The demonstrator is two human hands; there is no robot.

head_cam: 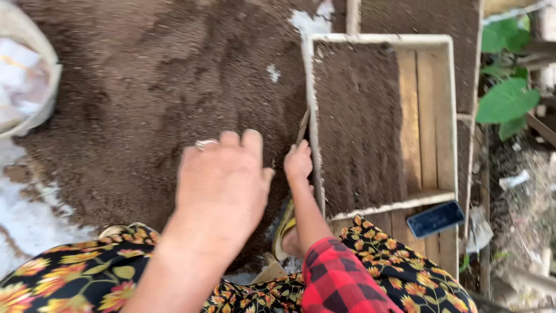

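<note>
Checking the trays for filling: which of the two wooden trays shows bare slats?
The nearer tray, beside the right hand: its right side shows bare slats. The farther tray is covered with soil.

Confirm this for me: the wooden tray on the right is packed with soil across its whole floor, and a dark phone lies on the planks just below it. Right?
Not quite. In the head view the wooden tray holds soil only on its left part; bare slats show along its right side. The dark phone does lie on the planks just below it.
</note>
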